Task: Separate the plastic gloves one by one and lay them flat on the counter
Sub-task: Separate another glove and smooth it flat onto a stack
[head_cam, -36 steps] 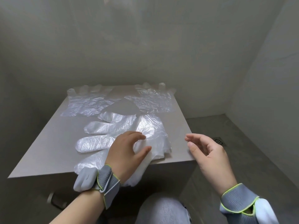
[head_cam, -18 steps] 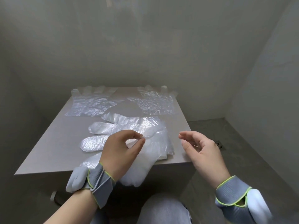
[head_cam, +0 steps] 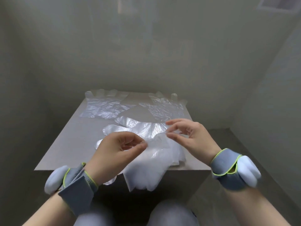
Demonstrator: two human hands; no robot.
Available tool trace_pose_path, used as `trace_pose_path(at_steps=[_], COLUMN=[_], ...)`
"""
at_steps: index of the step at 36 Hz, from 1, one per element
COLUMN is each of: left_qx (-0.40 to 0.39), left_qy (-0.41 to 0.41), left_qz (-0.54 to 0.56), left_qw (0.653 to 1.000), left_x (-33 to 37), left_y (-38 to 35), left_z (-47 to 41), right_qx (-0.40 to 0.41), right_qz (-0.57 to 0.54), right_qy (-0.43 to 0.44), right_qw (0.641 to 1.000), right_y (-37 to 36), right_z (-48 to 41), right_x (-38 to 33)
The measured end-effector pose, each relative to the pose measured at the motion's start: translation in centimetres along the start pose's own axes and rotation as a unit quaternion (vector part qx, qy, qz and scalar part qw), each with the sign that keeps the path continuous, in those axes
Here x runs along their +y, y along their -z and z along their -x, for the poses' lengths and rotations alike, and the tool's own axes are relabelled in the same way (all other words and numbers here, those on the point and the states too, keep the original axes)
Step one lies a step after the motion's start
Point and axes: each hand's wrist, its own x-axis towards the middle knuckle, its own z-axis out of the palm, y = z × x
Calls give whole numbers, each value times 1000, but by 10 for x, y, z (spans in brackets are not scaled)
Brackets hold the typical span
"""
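Left hand [head_cam: 117, 150]: thumb and forefinger pinch glove cuff [head_cam: 158, 141] | Right hand [head_cam: 192, 136]: fingers part-curled at same cuff, grip unclear | Glove stack [head_cam: 146, 173]: overhanging near edge of counter [head_cam: 65, 144] | Flat gloves [head_cam: 104, 108]: counter's far edge

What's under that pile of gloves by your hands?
The gray counter lies under the pile of gloves, whose near end hangs past the edge. How many gloves are stacked is hidden, since the top ones cover the rest.

2 flat gloves [head_cam: 104, 110] [head_cam: 166, 110], 1 glove pile [head_cam: 151, 165], 2 hands [head_cam: 117, 149] [head_cam: 192, 137], 2 wristbands [head_cam: 76, 181] [head_cam: 231, 170], 1 ctr [head_cam: 73, 141]
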Motion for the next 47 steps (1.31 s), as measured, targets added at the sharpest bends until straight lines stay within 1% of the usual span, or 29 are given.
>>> trace_pose_path(at_steps=[4, 9, 12, 14, 16, 18, 20, 21, 24, 27, 32, 37, 39, 44, 47], left_qx=[1, 34, 55, 40, 33, 50, 85, 100, 143, 171, 169, 166, 167, 150, 141], left_qy=[12, 23, 58, 48, 6, -42, -83, -104, -137, -158, -153, -149, -144, -112, -85], left_qz=[56, 93, 167, 181, 150, 57, -38, -65, -70, -76, -48, -52, -55, -70, -48], left_qw=[998, 995, 983, 982, 988, 996, 992, 987, 978, 970, 973, 973, 974, 980, 985], left_x=[-1, -5, 0, 6, 11, 19, 26, 27, 29, 30, 36, 40, 45, 52, 53], left_y=[22, 48, 64, 75, 85, 86, 89, 91, 98, 107, 118, 129, 131, 141, 147], left_z=[0, -2, -3, 0, 7, 11, 16, 16, 11, 6, 3, -2, -7, -22, -31], right_qx=[-1, -32, -50, -59, -62, -61, -61, -60, -50, -35, -21, -5, -5, -11, -13], right_qz=[-45, -78, -74, -60, -45, -28, -18, -16, -1, 13, 55, 43, 29, -45, -92], right_qy=[5, 26, 34, 45, 58, 67, 77, 82, 96, 106, 123, 115, 107, 68, 43], right_qw=[999, 996, 995, 995, 995, 995, 995, 995, 994, 994, 991, 992, 994, 997, 995], right_y=[-3, -8, -10, -11, -13, -11, -13, -13, -12, -9, -2, 4, 5, 8, 8], right_z=[-8, -17, -24, -28, -32, -36, -39, -41, -46, -49, -50, -52, -54, -68, -79], right_x=[-15, -39, -56, -67, -78, -84, -93, -97, -107, -114, -122, -125, -127, -133, -134])
